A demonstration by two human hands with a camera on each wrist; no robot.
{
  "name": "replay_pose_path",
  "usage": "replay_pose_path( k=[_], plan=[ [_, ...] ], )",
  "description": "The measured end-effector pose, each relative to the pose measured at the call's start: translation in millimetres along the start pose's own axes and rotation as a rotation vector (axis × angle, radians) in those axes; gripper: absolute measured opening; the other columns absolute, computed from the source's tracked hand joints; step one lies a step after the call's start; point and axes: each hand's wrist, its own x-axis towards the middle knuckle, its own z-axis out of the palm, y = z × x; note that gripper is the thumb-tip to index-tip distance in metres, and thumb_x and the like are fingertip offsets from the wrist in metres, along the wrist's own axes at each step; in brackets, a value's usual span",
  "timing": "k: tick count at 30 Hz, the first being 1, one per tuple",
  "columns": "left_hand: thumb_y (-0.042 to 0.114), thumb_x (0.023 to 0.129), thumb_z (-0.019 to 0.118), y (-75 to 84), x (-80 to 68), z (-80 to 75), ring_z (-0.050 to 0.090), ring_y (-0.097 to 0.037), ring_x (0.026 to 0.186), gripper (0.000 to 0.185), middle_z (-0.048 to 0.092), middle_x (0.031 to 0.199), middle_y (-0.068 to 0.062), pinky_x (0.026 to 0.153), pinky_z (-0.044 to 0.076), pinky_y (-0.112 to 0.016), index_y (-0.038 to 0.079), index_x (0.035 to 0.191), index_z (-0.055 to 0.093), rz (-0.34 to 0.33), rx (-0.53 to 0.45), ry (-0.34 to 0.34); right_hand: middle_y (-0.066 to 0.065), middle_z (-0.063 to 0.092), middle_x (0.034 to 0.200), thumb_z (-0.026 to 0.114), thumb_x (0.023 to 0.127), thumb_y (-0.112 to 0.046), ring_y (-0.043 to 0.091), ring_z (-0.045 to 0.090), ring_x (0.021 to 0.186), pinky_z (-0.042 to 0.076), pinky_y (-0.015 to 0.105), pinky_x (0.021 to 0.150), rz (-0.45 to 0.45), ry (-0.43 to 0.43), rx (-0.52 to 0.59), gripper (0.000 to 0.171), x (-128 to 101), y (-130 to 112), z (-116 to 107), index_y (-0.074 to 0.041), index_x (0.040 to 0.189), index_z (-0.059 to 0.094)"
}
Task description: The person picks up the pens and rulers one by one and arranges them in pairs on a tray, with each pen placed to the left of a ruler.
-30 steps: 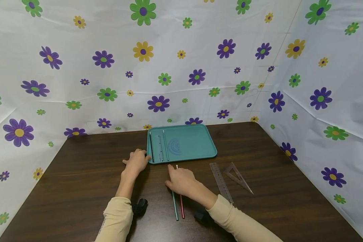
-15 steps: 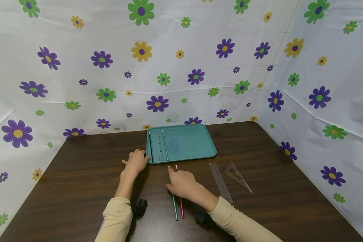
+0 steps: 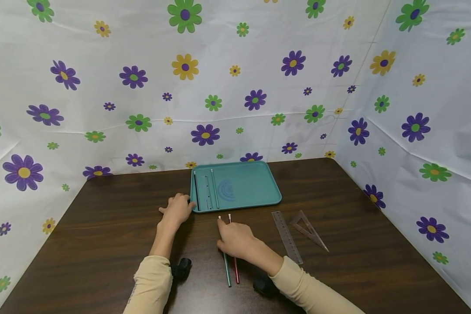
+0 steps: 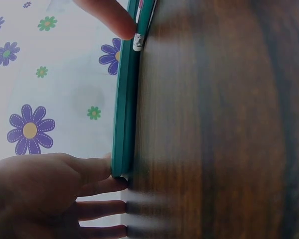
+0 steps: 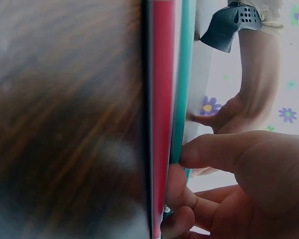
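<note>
My right hand (image 3: pixel 237 237) has a green pencil (image 3: pixel 227 271) pinched between thumb and forefinger, the forefinger running along it. Its white tip pokes out at about 11 o'clock, near the tray, and its other end shows below my hand toward 6 o'clock. I can't tell whether it touches the table (image 3: pixel 82 244) or is lifted a little. A red pencil (image 3: pixel 236 270) runs beside it, passing under my hand, with its pale tip at 12 o'clock; I can't tell whether my other fingers touch it.

At 10 o'clock from there, my left hand (image 3: pixel 175 209) is loosely spread, gripping nothing: the thumb is against the rim of the tray (image 3: pixel 255 185) at its 8 o'clock corner, the fingers reaching down toward the table.

The blue-green tray sits at 12 o'clock from my right hand. On its 9 o'clock side, going toward 3, lie a black pencil (image 3: pixel 197 192), a small ruler (image 3: pixel 206 192), a pale pencil (image 3: pixel 214 189) and a protractor (image 3: pixel 226 190).

At 3 o'clock from my right hand lies a clear ruler (image 3: pixel 286 237), slanting from 11 to 5, with a clear triangle (image 3: pixel 317 239) just beyond it. A flowered sheet (image 3: pixel 227 52) rises behind the table at 12 o'clock.
</note>
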Motion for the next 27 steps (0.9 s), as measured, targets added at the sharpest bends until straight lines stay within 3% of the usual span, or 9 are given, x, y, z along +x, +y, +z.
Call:
replay_pose_path(
  k=[11, 17, 22, 25, 27],
  plan=[
    [0.026, 0.105, 0.050, 0.3, -0.1, 1.0, 0.028, -0.056, 0.139, 0.050, 0.038, 0.151, -0.029, 0.102, 0.013, -0.086, -0.004, 0.144, 0.048, 0.000, 0.004, 0.013, -0.010, 0.028, 0.044, 0.064, 0.092, -0.020, 0.004, 0.017, 0.035, 0.013, 0.020, 0.036, -0.005, 0.013, 0.059, 0.060, 1.9, 0.0, -4.2, -0.009, 0.149, 0.046],
    [0.026, 0.104, 0.051, 0.4, -0.6, 1.1, 0.028, -0.057, 0.139, 0.049, 0.038, 0.151, -0.030, 0.101, 0.014, -0.086, -0.004, 0.143, 0.048, 0.006, 0.008, 0.017, -0.010, 0.028, 0.044, 0.063, 0.090, -0.018, 0.005, 0.017, 0.036, 0.012, 0.020, 0.036, -0.010, 0.046, 0.113, 0.060, 4.0, 1.6, -7.0, -0.011, 0.148, 0.048],
    [0.027, 0.104, 0.051, 0.1, -0.9, 1.0, 0.027, -0.057, 0.139, 0.050, 0.038, 0.151, -0.030, 0.101, 0.014, -0.086, -0.004, 0.144, 0.048, 0.004, 0.007, 0.022, -0.008, 0.044, 0.045, 0.063, 0.089, -0.013, 0.002, 0.038, 0.031, 0.027, 0.018, 0.033, 0.003, 0.034, 0.278, 0.062, 5.7, 4.2, -9.8, -0.008, 0.149, 0.046],
    [0.026, 0.104, 0.051, 0.0, -0.6, 1.1, 0.028, -0.057, 0.139, 0.050, 0.038, 0.151, -0.030, 0.101, 0.014, -0.086, -0.004, 0.143, 0.048, 0.004, 0.006, 0.023, -0.004, 0.055, 0.048, 0.062, 0.089, -0.009, 0.009, 0.055, 0.034, 0.041, 0.022, 0.035, 0.009, 0.018, 0.394, 0.063, 7.4, 6.8, -11.8, -0.006, 0.150, 0.042],
    [0.026, 0.104, 0.051, 0.1, -0.2, 1.3, 0.028, -0.057, 0.139, 0.049, 0.038, 0.151, -0.030, 0.101, 0.014, -0.086, -0.004, 0.143, 0.049, 0.006, 0.006, 0.021, -0.002, 0.057, 0.050, 0.061, 0.089, -0.008, 0.013, 0.059, 0.037, 0.045, 0.024, 0.037, 0.006, 0.018, 0.427, 0.064, 8.2, 8.7, -13.3, -0.005, 0.150, 0.041]
  ],
)
